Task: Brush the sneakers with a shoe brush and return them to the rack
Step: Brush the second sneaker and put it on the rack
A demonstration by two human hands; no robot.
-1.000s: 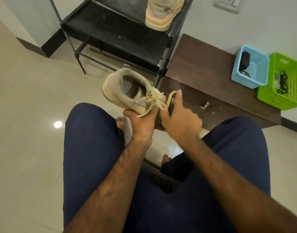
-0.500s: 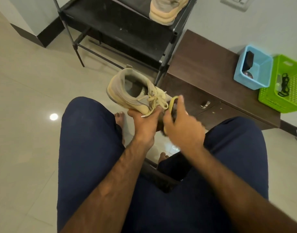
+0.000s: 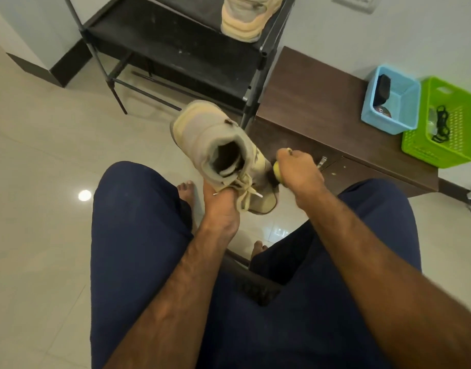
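Beyond the seated person's knees: black shoe rack (image 3: 175, 49), low brown cabinet (image 3: 309, 102) beside it with green basket (image 3: 415, 150) and blue basket (image 3: 404, 102) on top. One beige sneaker (image 3: 245, 20) on rack shelf. Second beige sneaker (image 3: 202, 134) held in air, heel up, opening toward camera. Left hand (image 3: 221, 206) grips it from below by the laces. Right hand (image 3: 299, 171) curled round yellow shoe brush (image 3: 277, 170), bristles against sneaker's side.

Held sneaker (image 3: 218, 145) between the knees — left grip (image 3: 220, 209) beneath, right grip (image 3: 301, 174) and brush (image 3: 277, 169) against its right side. Behind, second sneaker (image 3: 246, 20) on the rack (image 3: 175, 46) — rightward, inner basket (image 3: 403, 107) and outer basket (image 3: 454, 123) on the surface (image 3: 309, 102).
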